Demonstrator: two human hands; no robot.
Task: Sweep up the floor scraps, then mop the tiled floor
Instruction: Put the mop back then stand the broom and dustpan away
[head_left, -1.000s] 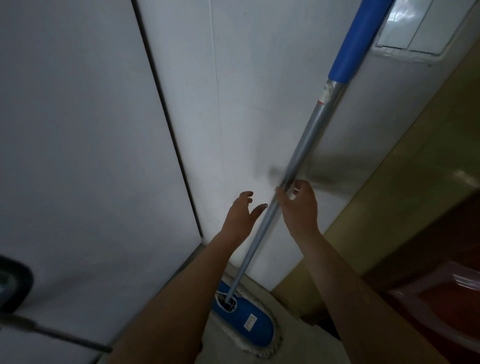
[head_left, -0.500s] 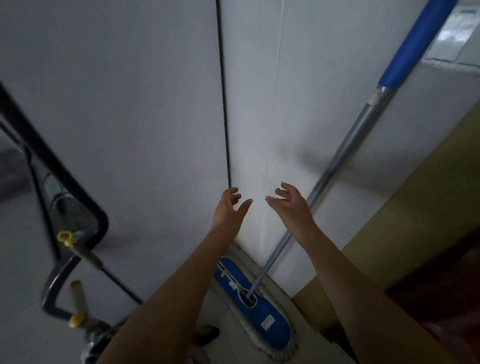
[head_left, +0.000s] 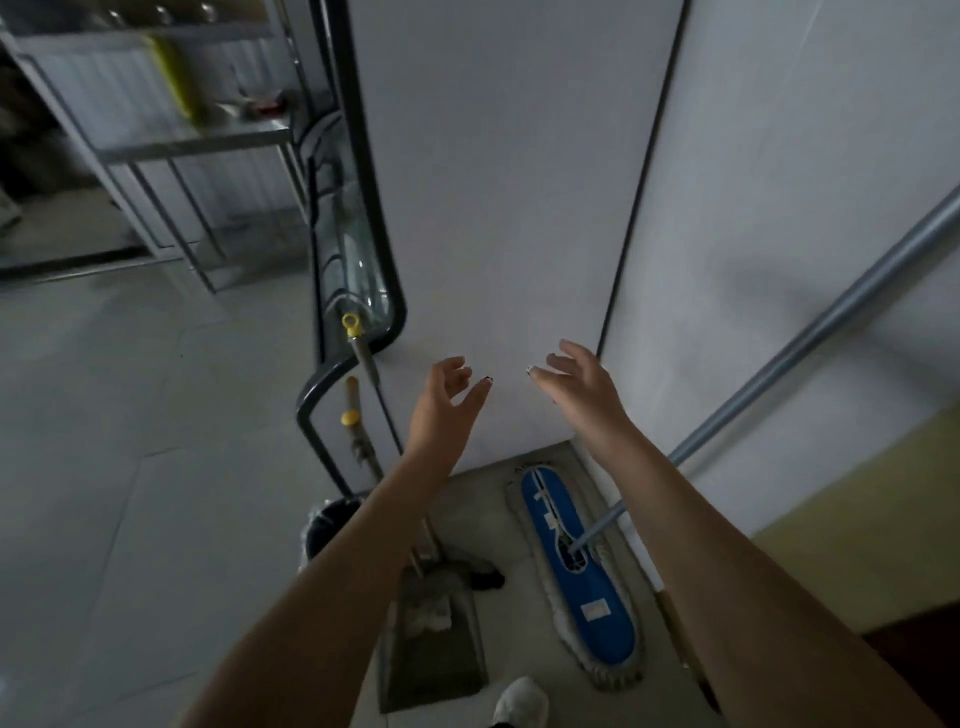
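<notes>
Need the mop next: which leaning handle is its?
The grey handle at right, joined to the blue mop head; the two yellow-tipped handles stand left.

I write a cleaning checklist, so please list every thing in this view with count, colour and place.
flat mop: 1, blue head, white fringe, on floor by wall
dustpan: 1, grey, on floor left of mop, white scraps inside
long handles: 2, yellow-capped, behind dustpan
bin: 1, black, left of dustpan
shelf rack: 1, metal, top left
shoe: 1, white, bottom edge
left hand: 1, open, raised before wall
right hand: 1, open, raised before wall
</notes>
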